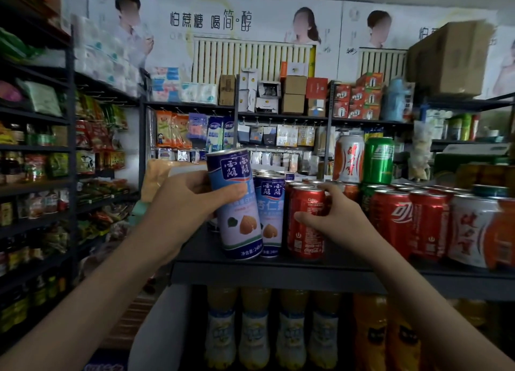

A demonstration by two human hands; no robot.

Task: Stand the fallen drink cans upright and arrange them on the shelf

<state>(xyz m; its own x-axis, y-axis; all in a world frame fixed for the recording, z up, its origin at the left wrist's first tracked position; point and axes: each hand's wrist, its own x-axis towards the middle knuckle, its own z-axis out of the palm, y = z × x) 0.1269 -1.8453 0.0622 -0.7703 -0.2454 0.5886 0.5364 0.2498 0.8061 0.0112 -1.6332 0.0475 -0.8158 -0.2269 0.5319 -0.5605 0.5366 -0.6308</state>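
Left hand [184,203] wraps the tall blue can [239,225], long axis near vertical, top leaning left, base at the front edge of the dark shelf [278,273]. Right hand [334,217] clasps an upright red cola can [305,225] alongside. Beyond, stocked store racks [36,147] and posters [211,22].

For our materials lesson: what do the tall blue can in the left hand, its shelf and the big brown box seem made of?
Tall blue can: probably metal with a glossy printed coat; its top rim shines silver. Shelf: likely painted metal, matte dark grey, thin flat front lip. Big brown box: seemingly cardboard, dull tan faces with folded edges; blur leaves it open.
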